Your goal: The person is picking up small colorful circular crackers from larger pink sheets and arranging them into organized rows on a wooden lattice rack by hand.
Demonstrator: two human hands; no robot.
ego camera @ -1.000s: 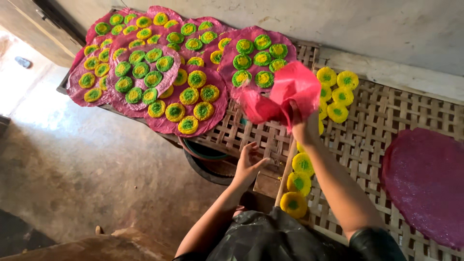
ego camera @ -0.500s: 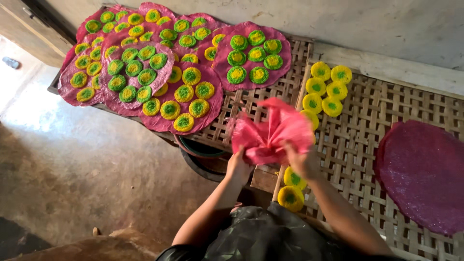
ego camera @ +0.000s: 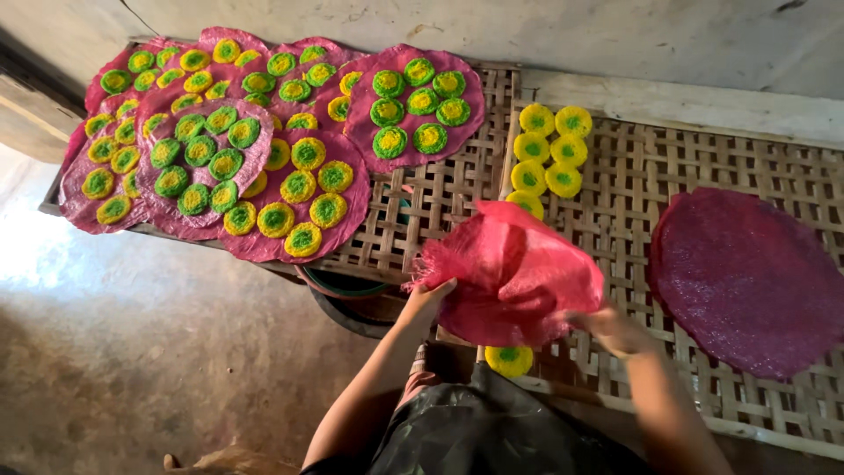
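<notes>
Both hands are gripping a pink mesh sheet (ego camera: 514, 277) over the woven table's (ego camera: 703, 158) near edge: the left hand (ego camera: 428, 297) is pinching its left fringe, the right hand (ego camera: 613, 327) its right side, so the sheet is spanning crosswise between them.

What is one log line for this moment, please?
left hand: holds pink mesh | right hand: holds mesh | below: bamboo rack, yellow-green discs

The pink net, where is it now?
The pink net is held between the left hand and right hand, above the woven rack, near the yellow rounds.
</notes>
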